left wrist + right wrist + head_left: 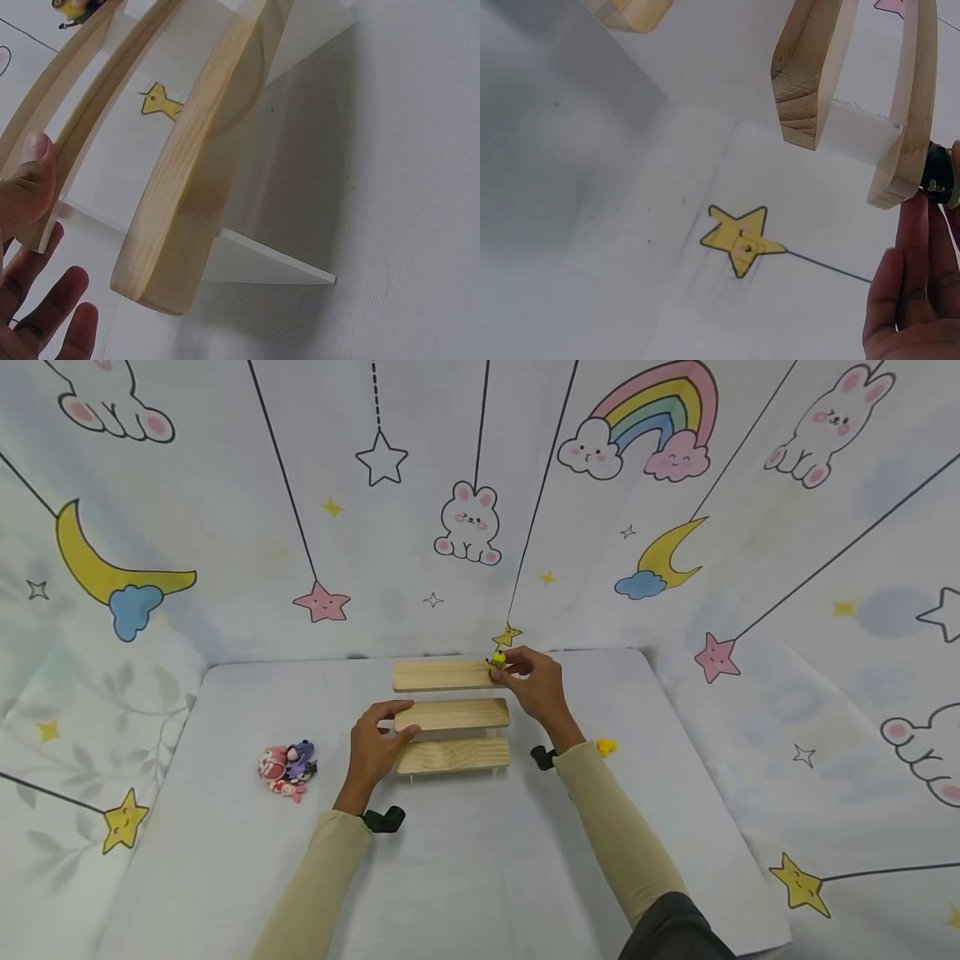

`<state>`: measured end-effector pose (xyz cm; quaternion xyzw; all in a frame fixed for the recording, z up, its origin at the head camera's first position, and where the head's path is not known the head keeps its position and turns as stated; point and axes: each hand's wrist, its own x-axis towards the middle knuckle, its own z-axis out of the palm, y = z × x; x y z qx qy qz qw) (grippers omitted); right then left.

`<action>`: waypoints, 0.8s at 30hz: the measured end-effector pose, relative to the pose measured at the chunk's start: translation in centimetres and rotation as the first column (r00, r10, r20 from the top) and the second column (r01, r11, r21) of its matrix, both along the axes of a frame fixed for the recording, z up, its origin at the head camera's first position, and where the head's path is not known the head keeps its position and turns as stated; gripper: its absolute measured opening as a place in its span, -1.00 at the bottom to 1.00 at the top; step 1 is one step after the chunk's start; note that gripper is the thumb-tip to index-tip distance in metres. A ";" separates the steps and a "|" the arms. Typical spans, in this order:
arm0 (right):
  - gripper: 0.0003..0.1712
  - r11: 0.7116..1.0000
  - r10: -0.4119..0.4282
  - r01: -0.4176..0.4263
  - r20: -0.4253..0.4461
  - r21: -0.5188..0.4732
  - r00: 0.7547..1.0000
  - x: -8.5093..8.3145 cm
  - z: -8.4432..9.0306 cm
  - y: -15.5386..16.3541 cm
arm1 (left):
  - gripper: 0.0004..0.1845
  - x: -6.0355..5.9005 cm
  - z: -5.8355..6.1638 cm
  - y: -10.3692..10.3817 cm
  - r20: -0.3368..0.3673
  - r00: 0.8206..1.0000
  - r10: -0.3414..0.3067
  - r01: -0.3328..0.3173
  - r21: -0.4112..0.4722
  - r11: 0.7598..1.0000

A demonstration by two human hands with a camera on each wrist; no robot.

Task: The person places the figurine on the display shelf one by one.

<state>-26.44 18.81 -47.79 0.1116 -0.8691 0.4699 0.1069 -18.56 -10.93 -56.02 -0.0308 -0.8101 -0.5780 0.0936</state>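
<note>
A stepped wooden display shelf point(452, 715) with three pale boards on white supports stands on the table. My left hand point(373, 745) grips the left end of the middle board, with the thumb point(36, 161) on one side and a finger on the other. At the right end of the top board, my right hand point(536, 687) pinches a small yellow Minion figure point(497, 661) between thumb and finger. The right wrist view shows the figure's dark lower part point(937, 174) touching or close beside the board; which, I cannot tell.
A cluster of pink and purple toy figures point(287, 768) lies on the white table point(225, 868) to the left. Another yellow toy point(607, 747) rests right of the right wrist. A patterned cloth point(405, 552) with stars, moons and rabbits hangs behind the table.
</note>
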 end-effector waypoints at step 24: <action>-0.53 0.999 -0.054 0.054 -0.013 0.009 0.998 1.2 0.0 2.3 | -0.50 0.1 0.2 0.0 -0.003 1.000 -0.003 0.003 -0.009 1.000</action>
